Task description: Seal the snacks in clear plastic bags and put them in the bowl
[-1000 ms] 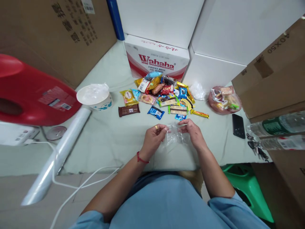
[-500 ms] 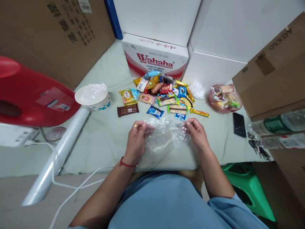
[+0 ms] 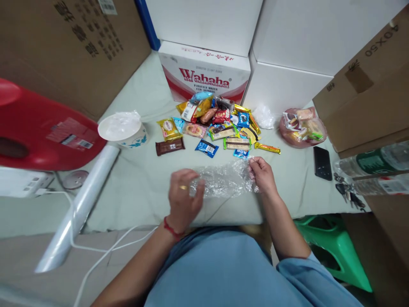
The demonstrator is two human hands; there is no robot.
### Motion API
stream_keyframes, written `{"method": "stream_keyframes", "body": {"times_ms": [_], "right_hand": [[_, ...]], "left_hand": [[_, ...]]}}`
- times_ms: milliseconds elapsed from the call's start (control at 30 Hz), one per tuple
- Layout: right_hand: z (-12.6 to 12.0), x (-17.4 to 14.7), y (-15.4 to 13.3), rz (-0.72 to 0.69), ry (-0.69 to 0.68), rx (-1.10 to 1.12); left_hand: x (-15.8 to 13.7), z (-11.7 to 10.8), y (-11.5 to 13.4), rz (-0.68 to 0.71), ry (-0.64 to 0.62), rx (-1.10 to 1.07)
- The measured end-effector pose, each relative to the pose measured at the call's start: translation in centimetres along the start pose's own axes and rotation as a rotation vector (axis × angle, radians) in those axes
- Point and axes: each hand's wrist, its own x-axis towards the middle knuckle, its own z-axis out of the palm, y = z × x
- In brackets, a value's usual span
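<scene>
Stretched over the table's front is a crinkled, see-through piece of plastic film (image 3: 225, 181). My right hand (image 3: 262, 172) pinches its right end between thumb and fingers. At the left end my left hand (image 3: 185, 192) is curled loosely, thumb apart from the fingers, and slightly blurred. Whether its fingertips touch the plastic is hard to see. Beyond both hands lies a heap of wrapped snacks, with a brown packet (image 3: 170, 146), a blue packet (image 3: 207, 148), a green-edged wafer packet (image 3: 237, 143) and a thin yellow stick packet (image 3: 267, 148) along its near side.
On the left stand a plastic-covered paper bowl (image 3: 124, 132), a plastic roll (image 3: 79, 209) and a red container (image 3: 47, 128). A pink bowl of snacks (image 3: 302, 130), a phone (image 3: 322, 163) and keys (image 3: 348, 194) sit right. A Wahaha box (image 3: 206, 72) stands behind.
My left hand has loosened its pinch and moved slightly down and left, thumb and fingers parting. The plastic now lies wider and flatter. My right hand keeps its pinch.
</scene>
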Motion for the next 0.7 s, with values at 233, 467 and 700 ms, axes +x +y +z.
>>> {"method": "stream_keyframes", "body": {"times_ms": [233,467,700], "right_hand": [[0.4,0.0,-0.9,-0.057,-0.015,-0.007],[-1.4,0.2,-2.0,-0.037,-0.124,-0.075],[-2.7,1.2,-2.0,-0.081,-0.058,0.177]], "left_hand": [[-2.5,5.3,5.2,-0.041,-0.18,-0.026],[1.4,5.3,3.4,-0.493,-0.376,-0.558],[4.8,4.2,2.9,-0.796,-0.194,-0.772]]}}
